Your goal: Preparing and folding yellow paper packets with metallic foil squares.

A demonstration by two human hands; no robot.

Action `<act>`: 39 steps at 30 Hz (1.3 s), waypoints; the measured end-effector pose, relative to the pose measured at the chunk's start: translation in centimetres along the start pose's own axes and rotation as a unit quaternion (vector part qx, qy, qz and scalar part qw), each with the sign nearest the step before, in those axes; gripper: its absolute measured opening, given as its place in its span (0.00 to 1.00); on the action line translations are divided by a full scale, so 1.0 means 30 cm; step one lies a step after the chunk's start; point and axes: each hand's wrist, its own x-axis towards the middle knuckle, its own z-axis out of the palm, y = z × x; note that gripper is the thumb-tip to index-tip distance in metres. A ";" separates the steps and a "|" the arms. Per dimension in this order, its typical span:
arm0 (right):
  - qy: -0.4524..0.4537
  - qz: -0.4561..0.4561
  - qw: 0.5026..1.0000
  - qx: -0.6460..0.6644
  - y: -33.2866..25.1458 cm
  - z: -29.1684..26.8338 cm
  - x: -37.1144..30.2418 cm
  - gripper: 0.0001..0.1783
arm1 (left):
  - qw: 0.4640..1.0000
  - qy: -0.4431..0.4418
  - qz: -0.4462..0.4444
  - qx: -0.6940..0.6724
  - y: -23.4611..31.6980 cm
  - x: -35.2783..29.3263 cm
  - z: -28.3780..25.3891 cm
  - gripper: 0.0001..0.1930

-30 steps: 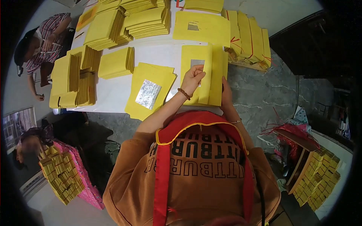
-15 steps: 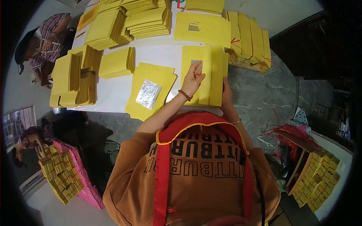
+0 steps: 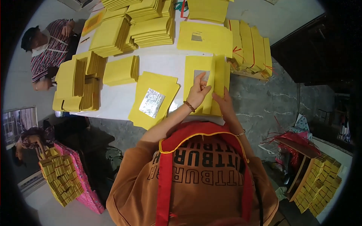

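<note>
A stack of yellow paper sheets (image 3: 222,75) lies before me at the table's near right, with a sheet's edge lifted and curling over. My left hand (image 3: 198,93) rests over its left part, fingers bent and thumb apart, with the thumb tip beside the lifted sheet. Partly under these fingers is a silver patch (image 3: 197,76). My right hand (image 3: 225,103) grips the stack's near right edge, thumb on top and the other fingers along the side. Left of my left forearm lies another small yellow stack (image 3: 171,87) topped by a silver foil square (image 3: 152,103).
Bundled yellow paper (image 3: 151,32) fills the white table's (image 3: 117,94) far left. Red-tied bundles (image 3: 247,51) stand past its right edge. A person in a striped top (image 3: 49,49) is at the left. Yellow bundles fill a pink-sided container (image 3: 81,180) and a rack (image 3: 318,180).
My right hand has come up from beside the stack, its thumb now on the paper. The left hand stays over the silver patch. The whole view has shifted slightly.
</note>
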 end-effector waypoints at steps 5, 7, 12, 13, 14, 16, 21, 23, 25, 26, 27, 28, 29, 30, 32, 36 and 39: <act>0.036 0.055 0.995 0.080 -0.022 0.011 -0.014 0.21 | 0.996 -0.042 0.049 0.061 0.080 -0.039 0.025 0.32; 0.053 0.069 0.981 0.173 -0.022 0.000 -0.007 0.21 | 0.989 -0.142 0.014 0.025 0.115 -0.056 0.034 0.28; 0.039 0.060 0.987 0.141 -0.004 -0.010 0.000 0.20 | 0.955 -0.062 0.166 0.237 0.091 -0.060 -0.037 0.20; 0.023 0.045 0.991 0.121 0.008 -0.012 -0.002 0.21 | 0.943 0.009 0.200 0.266 0.093 -0.059 -0.061 0.18; 0.026 0.046 0.991 0.120 0.014 -0.014 -0.002 0.21 | 0.944 0.006 0.200 0.264 0.090 -0.050 -0.088 0.18; 0.027 0.027 0.997 0.068 0.011 -0.004 -0.006 0.22 | 0.935 0.109 0.217 0.260 0.087 -0.034 -0.142 0.21; -0.035 -0.013 0.998 0.055 -0.073 0.059 -0.067 0.23 | 0.978 0.186 0.082 0.042 0.092 -0.040 -0.220 0.25; -0.065 -0.030 0.997 0.024 -0.099 0.084 -0.089 0.23 | 0.978 0.176 0.067 -0.094 0.103 -0.042 -0.257 0.27; -0.115 -0.060 0.992 0.000 -0.113 0.105 -0.103 0.23 | 0.970 0.147 0.053 -0.185 0.130 -0.069 -0.279 0.26; -0.114 -0.061 0.992 0.000 -0.113 0.107 -0.103 0.23 | 0.953 0.118 0.039 -0.275 0.150 -0.084 -0.279 0.25; -0.121 -0.045 0.991 0.017 -0.111 0.106 -0.101 0.23 | 0.946 0.087 0.037 -0.311 0.174 -0.095 -0.275 0.24; -0.130 -0.030 0.991 0.033 -0.109 0.108 -0.100 0.23 | 0.946 0.085 0.037 -0.311 0.161 -0.108 -0.285 0.24; -0.129 -0.031 0.991 0.033 -0.105 0.109 -0.101 0.23 | 0.965 0.056 0.027 -0.253 0.136 -0.119 -0.300 0.25; -0.113 -0.027 0.992 0.057 -0.101 0.109 -0.104 0.22 | 0.981 0.026 0.016 -0.194 0.120 -0.129 -0.309 0.26; -0.098 -0.023 0.992 0.081 -0.099 0.104 -0.101 0.22 | 0.979 0.026 0.013 -0.202 0.134 -0.136 -0.267 0.29; -0.013 -0.235 0.935 -0.265 -0.072 0.034 -0.072 0.20 | 0.985 0.036 0.013 -0.171 0.092 -0.122 -0.218 0.31; 0.074 -0.217 0.945 -0.233 -0.051 -0.047 -0.030 0.19 | 0.981 0.018 -0.002 -0.196 0.077 -0.097 -0.207 0.32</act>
